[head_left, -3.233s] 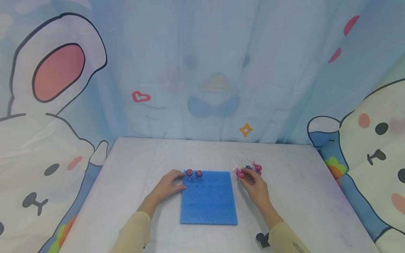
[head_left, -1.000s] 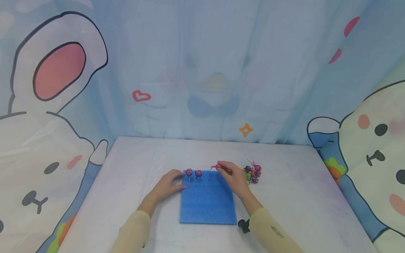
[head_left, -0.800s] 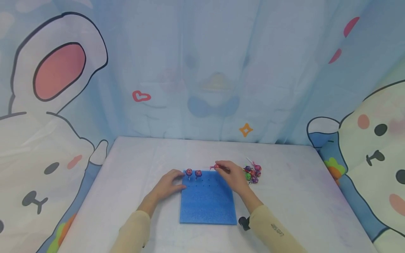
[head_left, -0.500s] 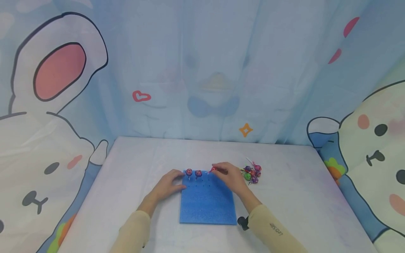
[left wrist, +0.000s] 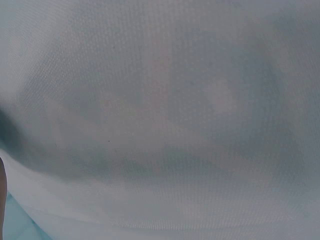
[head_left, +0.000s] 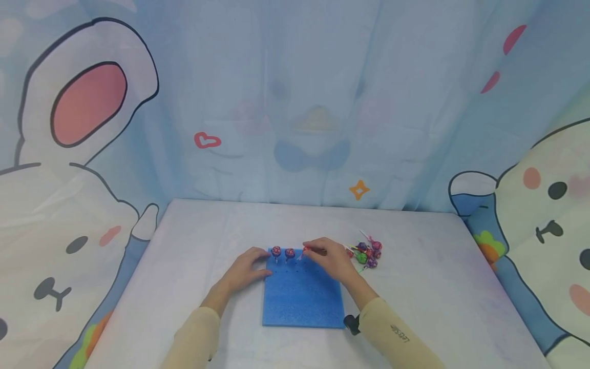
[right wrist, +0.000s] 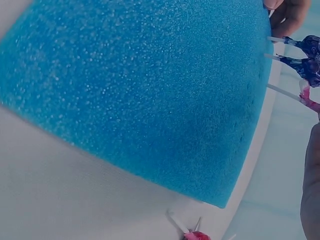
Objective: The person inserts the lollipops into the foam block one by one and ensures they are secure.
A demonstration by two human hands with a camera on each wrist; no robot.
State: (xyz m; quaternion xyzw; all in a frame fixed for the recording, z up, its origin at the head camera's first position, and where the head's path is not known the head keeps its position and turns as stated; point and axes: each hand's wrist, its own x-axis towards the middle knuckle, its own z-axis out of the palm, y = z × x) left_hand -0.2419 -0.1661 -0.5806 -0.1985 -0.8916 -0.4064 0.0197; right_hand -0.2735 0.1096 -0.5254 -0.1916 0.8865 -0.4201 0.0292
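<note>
A blue foam board (head_left: 301,302) with small holes lies on the table. Two lollipops, one at the back left corner (head_left: 275,251) and one beside it (head_left: 289,253), stand in its back row. My left hand (head_left: 244,269) rests at the board's left edge, thumb and fingers spread apart. Between thumb and fingertips my right hand (head_left: 331,260) pinches a pink-wrapped lollipop (head_left: 306,250) over the same row. Seen from the right wrist, this lollipop's stick (right wrist: 284,93) points at the foam with its tip right at the surface. The left wrist view shows mostly blurred pale cloth.
Right of the board lies a pile of lollipops (head_left: 369,253) in red, purple and green wrappers, sticks pointing various ways. A dark object (head_left: 352,324) sits by the right sleeve. The white-covered table (head_left: 415,287) ends at a printed curtain (head_left: 313,169) behind.
My right hand took a pink lollipop from the pile, carried it left over the board and turned its stick from sideways to downward. The left hand stays at the edge.
</note>
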